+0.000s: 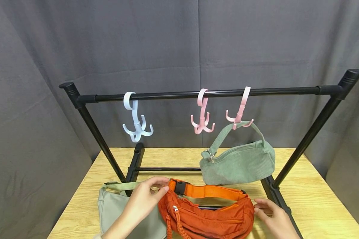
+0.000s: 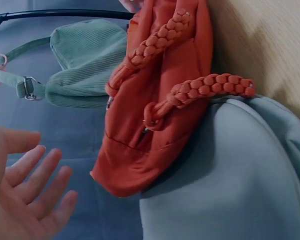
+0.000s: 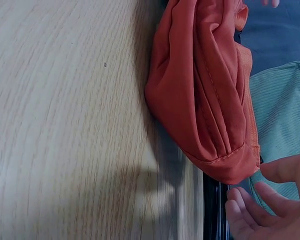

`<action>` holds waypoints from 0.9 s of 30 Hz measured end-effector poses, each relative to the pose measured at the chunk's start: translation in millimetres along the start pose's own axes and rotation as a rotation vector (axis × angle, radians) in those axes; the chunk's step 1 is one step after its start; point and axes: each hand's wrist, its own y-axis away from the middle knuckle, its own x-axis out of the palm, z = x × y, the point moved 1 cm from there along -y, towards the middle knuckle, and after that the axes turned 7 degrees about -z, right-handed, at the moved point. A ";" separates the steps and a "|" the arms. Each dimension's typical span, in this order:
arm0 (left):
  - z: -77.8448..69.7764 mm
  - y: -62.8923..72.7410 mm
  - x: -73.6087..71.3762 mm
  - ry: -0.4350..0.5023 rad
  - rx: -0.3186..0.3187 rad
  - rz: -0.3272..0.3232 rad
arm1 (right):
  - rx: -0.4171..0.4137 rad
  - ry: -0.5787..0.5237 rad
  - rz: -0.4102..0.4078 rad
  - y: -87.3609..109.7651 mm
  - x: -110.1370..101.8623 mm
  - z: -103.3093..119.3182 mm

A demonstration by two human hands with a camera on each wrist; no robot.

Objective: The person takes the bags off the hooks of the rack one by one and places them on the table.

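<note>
- The orange bag (image 1: pixel 212 219) lies at the front of the worktop (image 1: pixel 314 202), below the rail (image 1: pixel 167 96), with its strap (image 1: pixel 210 191) arched upward. Its left end overlaps the grey-green bag (image 1: pixel 113 207).
- The left hand (image 1: pixel 145 199) is just beside the buckle (image 1: pixel 180 188). In the left wrist view its fingers are spread and relaxed, and they grip nothing.
- The right hand (image 1: pixel 273 217) is at the other end of the orange bag, with loosely bent fingers and no grip around it. The thumb is very near this end; whether it touches, I cannot tell.
- I judge that the step in hand is the handling of the orange bag at its two ends. To do it well, both hands should take the strap close to its ends, so that the weight is shared.
- The fabric looks soft, so the body may sag if only one side is lifted. It seems wise to keep the strap flat and its loop wide.
- The fingers should avoid the braided pulls (image 1: pixel 179 225), which could catch on the grey-green bag.
- The green corduroy bag (image 1: pixel 239 162) hangs from the right pink hook (image 1: pixel 241 108), close behind; a slow, level movement should avoid bumping it.
</note>
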 end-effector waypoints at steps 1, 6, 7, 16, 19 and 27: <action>-1.9 -0.4 -0.1 -0.002 0.017 0.012 | -0.001 0.000 -0.002 0.1 -0.2 -0.1; -13.1 -0.6 -0.2 0.006 0.080 0.076 | -0.003 -0.014 -0.004 1.3 -1.3 -0.3; -15.5 -0.8 0.1 0.008 0.093 0.086 | 0.001 -0.017 -0.004 1.9 -1.5 -0.2; -36.0 1.0 6.9 -0.061 0.221 0.121 | 0.019 -0.032 -0.005 2.6 -1.0 1.2; -42.5 2.6 10.9 -0.115 0.294 0.121 | 0.009 -0.036 -0.009 2.9 -1.2 1.2; -65.2 -5.4 17.7 -0.157 0.448 0.088 | -0.002 -0.026 -0.013 3.5 -2.4 3.1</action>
